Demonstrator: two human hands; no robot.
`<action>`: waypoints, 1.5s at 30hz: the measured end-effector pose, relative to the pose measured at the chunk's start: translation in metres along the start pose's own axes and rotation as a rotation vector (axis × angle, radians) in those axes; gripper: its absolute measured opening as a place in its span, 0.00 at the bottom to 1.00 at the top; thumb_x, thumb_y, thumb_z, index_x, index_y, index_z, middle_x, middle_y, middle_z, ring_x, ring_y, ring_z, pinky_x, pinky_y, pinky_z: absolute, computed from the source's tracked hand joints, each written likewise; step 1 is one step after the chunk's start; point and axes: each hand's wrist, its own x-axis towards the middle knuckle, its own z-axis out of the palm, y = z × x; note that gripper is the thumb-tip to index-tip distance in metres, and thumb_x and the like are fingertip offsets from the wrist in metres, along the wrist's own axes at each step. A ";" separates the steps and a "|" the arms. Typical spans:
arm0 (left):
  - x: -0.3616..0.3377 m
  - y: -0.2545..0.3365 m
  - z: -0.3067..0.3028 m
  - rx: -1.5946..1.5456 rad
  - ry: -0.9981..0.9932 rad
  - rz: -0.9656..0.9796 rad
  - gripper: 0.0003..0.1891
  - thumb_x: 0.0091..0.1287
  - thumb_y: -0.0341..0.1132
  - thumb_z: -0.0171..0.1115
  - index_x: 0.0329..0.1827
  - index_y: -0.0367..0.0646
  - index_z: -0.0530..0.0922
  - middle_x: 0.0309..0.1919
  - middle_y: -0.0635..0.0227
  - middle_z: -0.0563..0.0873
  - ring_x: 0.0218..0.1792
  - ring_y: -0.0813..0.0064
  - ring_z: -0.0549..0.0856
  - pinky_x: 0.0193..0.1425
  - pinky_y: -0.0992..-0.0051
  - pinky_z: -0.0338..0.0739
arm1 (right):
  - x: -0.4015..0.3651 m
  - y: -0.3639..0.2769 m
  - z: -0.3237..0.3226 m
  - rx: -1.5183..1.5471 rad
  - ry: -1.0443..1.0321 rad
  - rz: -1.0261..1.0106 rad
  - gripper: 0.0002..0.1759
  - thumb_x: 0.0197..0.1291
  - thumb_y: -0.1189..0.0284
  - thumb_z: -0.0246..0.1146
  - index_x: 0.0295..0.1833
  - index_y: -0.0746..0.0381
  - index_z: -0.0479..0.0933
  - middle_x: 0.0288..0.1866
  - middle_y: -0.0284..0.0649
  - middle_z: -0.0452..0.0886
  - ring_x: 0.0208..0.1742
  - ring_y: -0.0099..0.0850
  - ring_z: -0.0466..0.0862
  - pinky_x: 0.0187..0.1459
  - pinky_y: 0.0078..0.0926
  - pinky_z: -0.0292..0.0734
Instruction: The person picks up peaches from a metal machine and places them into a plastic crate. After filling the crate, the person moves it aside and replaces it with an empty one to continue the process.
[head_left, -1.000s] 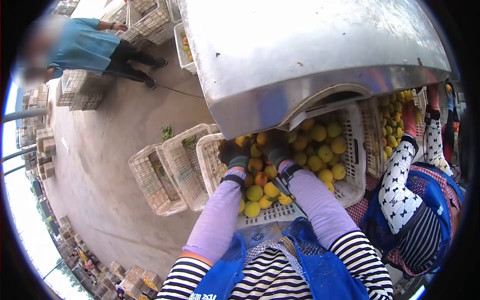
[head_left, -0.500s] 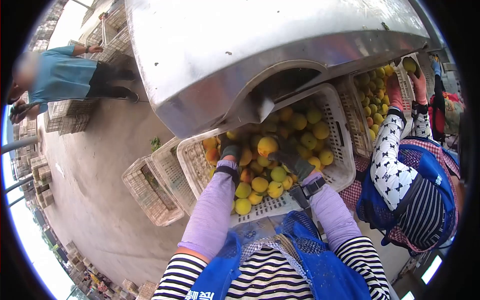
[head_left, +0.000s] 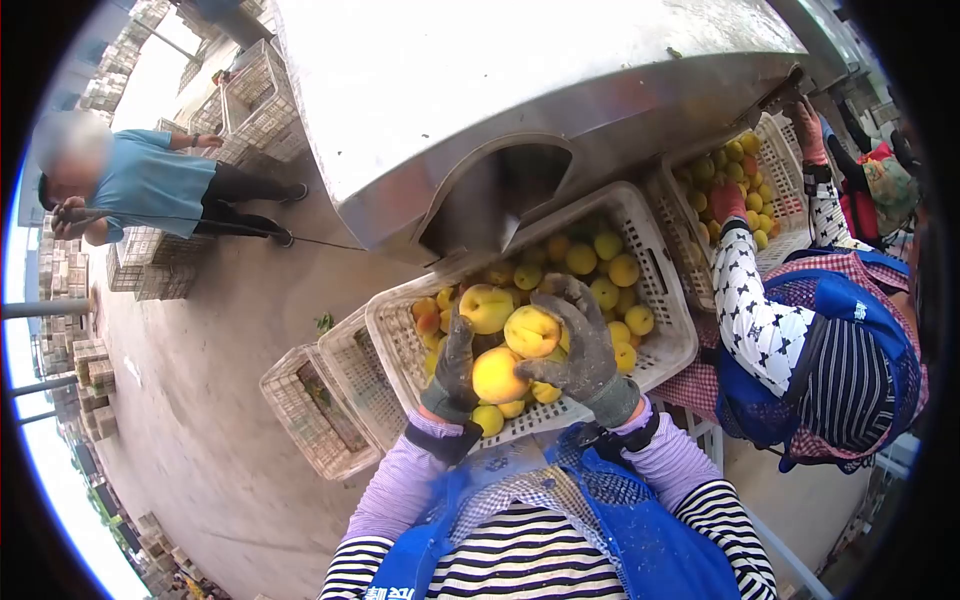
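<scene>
Both my hands wear dark gloves and are raised over a white plastic crate (head_left: 668,290) of yellow-orange fruit. My left hand (head_left: 452,368) is curled along the left side of a large peach-like fruit (head_left: 487,308) and a lower one (head_left: 498,375). From the right, my right hand (head_left: 582,350) wraps its fingers round another fruit (head_left: 533,331), its thumb reaching the lower fruit. The three fruits sit together between my palms. More fruit (head_left: 606,292) lies in the crate beneath.
A metal machine with a chute opening (head_left: 500,195) overhangs the crate. Two crates (head_left: 318,410) stand at the left. At the right a co-worker (head_left: 830,350) reaches into another fruit crate (head_left: 690,235). A person in blue (head_left: 160,185) stands at the upper left.
My hands have come up out of the crate toward me, now with fruits between them. The co-worker's hands have moved apart, one down into the fruit. The view has shifted slightly.
</scene>
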 end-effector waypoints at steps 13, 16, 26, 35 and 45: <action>-0.007 0.023 0.028 0.035 0.108 0.088 0.38 0.76 0.65 0.48 0.73 0.40 0.67 0.64 0.54 0.78 0.62 0.59 0.80 0.68 0.60 0.75 | 0.070 -0.037 0.007 -0.112 0.355 -0.120 0.41 0.40 0.62 0.84 0.60 0.63 0.75 0.53 0.52 0.79 0.52 0.51 0.81 0.54 0.45 0.80; -0.012 0.031 0.027 0.007 0.201 0.099 0.37 0.75 0.65 0.51 0.69 0.37 0.71 0.53 0.55 0.85 0.50 0.64 0.88 0.54 0.66 0.86 | 0.104 0.014 0.041 -0.374 0.243 -0.075 0.32 0.46 0.53 0.78 0.51 0.60 0.76 0.45 0.49 0.80 0.46 0.51 0.82 0.45 0.48 0.79; -0.037 0.035 0.004 0.077 0.240 0.177 0.36 0.74 0.62 0.55 0.69 0.38 0.70 0.53 0.56 0.85 0.47 0.69 0.87 0.50 0.71 0.86 | 0.152 0.024 0.061 -0.622 0.089 -0.086 0.29 0.46 0.55 0.78 0.49 0.59 0.78 0.43 0.47 0.82 0.42 0.48 0.83 0.42 0.46 0.80; -0.035 0.040 0.016 -0.096 0.057 0.074 0.32 0.77 0.54 0.54 0.74 0.38 0.66 0.62 0.52 0.80 0.57 0.61 0.85 0.55 0.67 0.85 | 0.086 -0.037 0.011 -0.110 -0.169 0.003 0.41 0.49 0.52 0.78 0.67 0.59 0.75 0.61 0.51 0.80 0.57 0.52 0.83 0.56 0.46 0.79; -0.016 0.049 0.027 0.340 0.098 0.023 0.30 0.78 0.53 0.53 0.72 0.40 0.69 0.57 0.52 0.83 0.50 0.63 0.86 0.52 0.67 0.85 | 0.082 -0.033 0.009 -0.388 0.058 0.006 0.33 0.47 0.54 0.78 0.59 0.57 0.81 0.51 0.48 0.83 0.48 0.48 0.85 0.48 0.44 0.82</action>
